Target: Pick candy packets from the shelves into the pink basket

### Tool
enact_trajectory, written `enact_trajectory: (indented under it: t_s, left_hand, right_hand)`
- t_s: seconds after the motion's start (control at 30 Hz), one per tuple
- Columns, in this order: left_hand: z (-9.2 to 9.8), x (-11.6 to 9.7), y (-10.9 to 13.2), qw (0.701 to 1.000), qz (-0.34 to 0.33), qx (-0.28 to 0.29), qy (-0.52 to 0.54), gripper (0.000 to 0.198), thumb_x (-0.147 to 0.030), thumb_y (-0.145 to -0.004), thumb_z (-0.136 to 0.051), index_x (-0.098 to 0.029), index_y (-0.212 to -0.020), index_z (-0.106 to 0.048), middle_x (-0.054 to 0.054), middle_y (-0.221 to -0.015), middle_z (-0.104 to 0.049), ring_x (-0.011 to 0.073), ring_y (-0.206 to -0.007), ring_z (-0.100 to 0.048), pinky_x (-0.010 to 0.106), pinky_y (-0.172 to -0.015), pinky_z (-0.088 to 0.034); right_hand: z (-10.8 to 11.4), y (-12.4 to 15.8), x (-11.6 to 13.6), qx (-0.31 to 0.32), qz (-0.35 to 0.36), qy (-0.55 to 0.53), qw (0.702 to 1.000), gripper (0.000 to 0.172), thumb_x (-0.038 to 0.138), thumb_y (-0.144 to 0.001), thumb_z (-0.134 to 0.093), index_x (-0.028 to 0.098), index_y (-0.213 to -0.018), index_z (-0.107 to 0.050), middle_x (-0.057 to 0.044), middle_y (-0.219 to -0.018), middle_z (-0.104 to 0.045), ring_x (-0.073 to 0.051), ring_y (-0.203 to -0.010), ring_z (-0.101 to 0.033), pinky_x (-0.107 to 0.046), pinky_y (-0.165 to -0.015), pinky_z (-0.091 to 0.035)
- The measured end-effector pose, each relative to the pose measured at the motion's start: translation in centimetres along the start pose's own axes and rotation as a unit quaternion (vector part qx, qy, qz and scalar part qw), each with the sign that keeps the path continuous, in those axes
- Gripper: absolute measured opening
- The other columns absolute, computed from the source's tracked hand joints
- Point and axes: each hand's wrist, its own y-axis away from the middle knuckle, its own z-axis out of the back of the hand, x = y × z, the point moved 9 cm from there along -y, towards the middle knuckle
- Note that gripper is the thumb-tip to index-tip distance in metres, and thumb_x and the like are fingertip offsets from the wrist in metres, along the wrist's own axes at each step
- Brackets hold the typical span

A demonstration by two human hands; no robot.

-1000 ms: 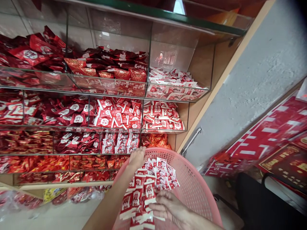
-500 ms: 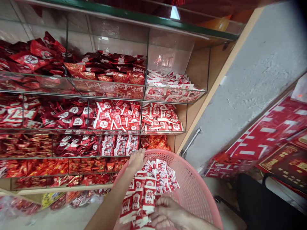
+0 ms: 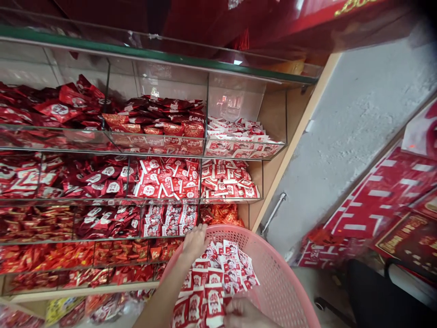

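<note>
The left forearm [image 3: 164, 300] stretches bare from the near edge up toward the far right. The left hand [image 3: 195, 243] lies back up, its fingers curled down and away. The right hand [image 3: 244, 314] sits low at the near edge, mostly cut off, knuckles up and fingers bent.

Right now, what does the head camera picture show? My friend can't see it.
A left hand holds the far rim of a pink basket of red-and-white packets, while the right hand touches them. Behind stand glass shelves of red bags.
</note>
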Motion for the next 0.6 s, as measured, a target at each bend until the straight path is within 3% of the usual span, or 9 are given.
enact_trajectory:
  t_s: [0.1,0.2,0.27,0.3,0.37,0.47,0.6]
  left_hand:
    - [0.0,0.1,0.1,1.000,0.004,-0.001,0.000,0.042,-0.028,-0.084,-0.038,-0.016,-0.124,-0.044,0.010,-0.118,-0.058,0.0241,-0.106,-0.054,0.039,-0.088,-0.043]
    - [-0.1,0.2,0.1,1.000,0.009,-0.003,-0.001,0.042,-0.028,-0.084,-0.038,-0.017,-0.124,-0.044,0.010,-0.120,-0.057,0.0237,-0.107,-0.053,0.038,-0.090,-0.042]
    - [-0.2,0.4,0.2,1.000,0.012,-0.001,0.003,0.043,-0.029,-0.084,-0.038,-0.018,-0.125,-0.043,0.009,-0.121,-0.057,0.0233,-0.108,-0.053,0.037,-0.091,-0.042]
    - [-0.3,0.4,0.2,1.000,0.014,0.000,0.007,0.043,-0.029,-0.084,-0.038,-0.018,-0.126,-0.043,0.009,-0.122,-0.057,0.0231,-0.109,-0.053,0.037,-0.091,-0.041]
    - [-0.4,0.5,0.2,1.000,0.015,0.003,0.016,0.044,-0.030,-0.084,-0.038,-0.018,-0.127,-0.042,0.009,-0.124,-0.056,0.0229,-0.111,-0.052,0.036,-0.093,-0.041]
    - [-0.4,0.5,0.2,1.000,0.014,0.006,0.020,0.045,-0.031,-0.084,-0.038,-0.017,-0.127,-0.042,0.011,-0.125,-0.056,0.0240,-0.112,-0.051,0.038,-0.093,-0.041]
    - [-0.6,0.7,0.2,0.999,0.022,0.011,0.026,0.048,-0.029,-0.084,-0.038,-0.017,-0.130,-0.040,0.010,-0.131,-0.052,0.0229,-0.118,-0.048,0.037,-0.098,-0.037]
  right_hand:
    - [0.4,0.7,2.0,0.000,0.026,0.090,0.996,0.024,0.033,-0.059,-0.069,0.014,-0.059,-0.053,0.002,-0.054,-0.058,-0.005,-0.045,-0.049,-0.015,-0.043,-0.031]
    - [0.3,2.1,5.2,0.023,0.015,0.137,0.990,0.028,0.041,-0.067,-0.064,0.016,-0.065,-0.053,0.002,-0.052,-0.056,-0.007,-0.042,-0.050,-0.017,-0.042,-0.034]
    - [0.4,3.2,9.4,0.023,0.062,0.179,0.982,0.027,0.043,-0.073,-0.059,0.017,-0.071,-0.053,0.002,-0.054,-0.056,-0.010,-0.044,-0.053,-0.020,-0.044,-0.037]
    - [0.5,3.8,12.4,0.013,0.121,0.219,0.968,0.025,0.041,-0.076,-0.056,0.017,-0.071,-0.053,0.002,-0.056,-0.057,-0.010,-0.047,-0.053,-0.021,-0.046,-0.038]
    - [0.7,5.3,19.1,-0.045,0.264,0.324,0.907,0.023,0.037,-0.083,-0.050,0.017,-0.074,-0.056,0.000,-0.063,-0.060,-0.012,-0.056,-0.055,-0.023,-0.055,-0.041]
    - [1.3,6.9,28.2,-0.165,0.406,0.449,0.779,0.022,0.033,-0.088,-0.045,0.018,-0.094,-0.059,-0.005,-0.087,-0.065,-0.017,-0.079,-0.059,-0.030,-0.072,-0.044]
    - [1.2,5.7,36.8,-0.251,0.494,0.551,0.624,0.029,0.031,-0.092,-0.038,0.016,-0.112,-0.054,-0.013,-0.118,-0.054,-0.023,-0.110,-0.049,-0.036,-0.094,-0.036]
